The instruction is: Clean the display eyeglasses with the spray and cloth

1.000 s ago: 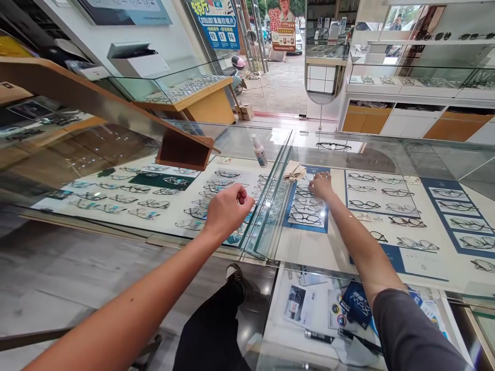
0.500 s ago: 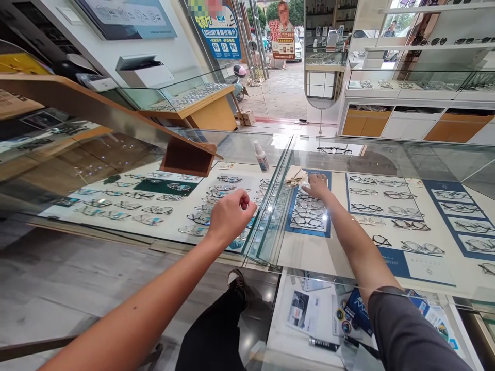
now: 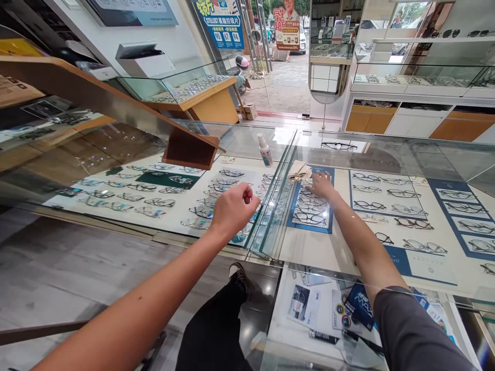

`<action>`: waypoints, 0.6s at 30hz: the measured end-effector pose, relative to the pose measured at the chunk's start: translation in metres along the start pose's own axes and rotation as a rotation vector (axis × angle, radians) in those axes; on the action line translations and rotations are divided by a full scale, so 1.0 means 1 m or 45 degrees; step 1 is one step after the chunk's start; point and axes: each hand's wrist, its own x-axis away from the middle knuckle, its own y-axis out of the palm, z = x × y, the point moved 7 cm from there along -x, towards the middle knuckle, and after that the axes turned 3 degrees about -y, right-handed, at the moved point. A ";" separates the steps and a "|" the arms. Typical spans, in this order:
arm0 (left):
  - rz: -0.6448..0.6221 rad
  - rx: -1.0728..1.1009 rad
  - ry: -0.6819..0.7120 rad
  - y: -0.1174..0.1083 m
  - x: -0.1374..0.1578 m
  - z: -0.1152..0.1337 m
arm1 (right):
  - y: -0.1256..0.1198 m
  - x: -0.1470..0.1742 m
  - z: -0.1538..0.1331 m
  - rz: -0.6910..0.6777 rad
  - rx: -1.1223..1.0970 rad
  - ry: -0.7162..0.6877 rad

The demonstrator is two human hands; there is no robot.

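Eyeglasses (image 3: 414,223) lie under the glass worktop (image 3: 299,251) across mid-frame. Left fingers (image 3: 248,192) curl closed; right fingers (image 3: 317,179) spread open beside a folded cloth (image 3: 298,171). Posters (image 3: 223,32) hang upper centre.

Wears a short right sleeve (image 3: 419,327), plain charcoal and softly creased, over the right side of the open drawer (image 3: 279,320). Bears one small round mole (image 3: 139,297) on the left forearm (image 3: 170,270), well left of the drawer. Dressed below in black trousers (image 3: 214,330) and a pale-toed, dark laced shoe (image 3: 237,277), just left of the drawer. Leaves left hand (image 3: 234,208) and right hand (image 3: 320,184) bare, beyond the drawer.
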 end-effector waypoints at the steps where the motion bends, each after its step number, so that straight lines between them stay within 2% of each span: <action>1: 0.000 -0.003 0.004 0.000 0.000 0.000 | 0.000 0.001 0.000 -0.001 0.010 -0.003; 7: 0.001 0.002 0.021 0.001 -0.002 0.001 | -0.003 0.005 -0.005 0.002 0.059 -0.023; 11: -0.005 0.003 0.012 0.001 -0.002 0.002 | -0.013 0.011 -0.011 0.025 0.082 -0.032; 14: -0.016 0.004 0.012 0.002 -0.003 0.002 | -0.031 0.023 -0.023 0.191 0.103 -0.063; 16: -0.002 0.003 0.031 0.003 -0.004 0.002 | -0.042 0.038 -0.040 0.324 0.108 -0.148; 18: 0.034 0.000 0.063 0.003 -0.004 0.002 | -0.044 0.056 -0.065 0.355 0.108 -0.282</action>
